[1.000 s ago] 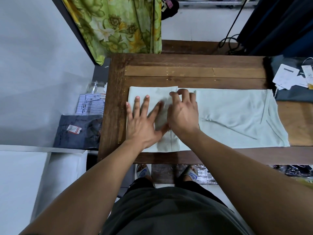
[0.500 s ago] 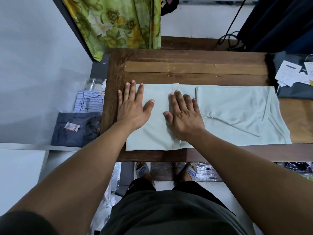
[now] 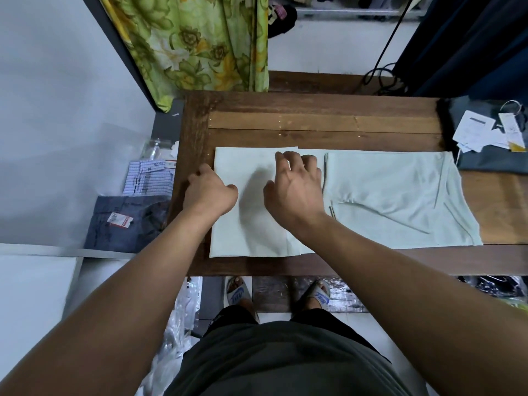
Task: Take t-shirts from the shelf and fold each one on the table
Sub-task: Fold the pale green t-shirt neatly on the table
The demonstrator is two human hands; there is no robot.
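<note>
A pale mint t-shirt [image 3: 385, 195] lies lengthwise on the wooden table [image 3: 314, 121], its left end folded over into a flat panel. My left hand [image 3: 210, 192] sits at that panel's left edge, thumb on the cloth and fingers curled down over the edge, gripping it. My right hand [image 3: 297, 190] hovers over the panel's right part with fingers bent, and its fingertips touch the cloth near the far edge. Whether it pinches the fabric is hidden. The shelf is out of view.
A dark folded garment with paper tags [image 3: 491, 144] lies at the table's right end. Packaged clothes [image 3: 128, 221] and a striped packet [image 3: 148, 178] sit on the floor to the left. A floral curtain [image 3: 200, 44] hangs behind, and a white surface [image 3: 31, 287] stands at near left.
Both hands were flat, smoothing the folded panel. The left hand slid to the panel's left edge and curled round it. The right hand lifted and bent its fingers.
</note>
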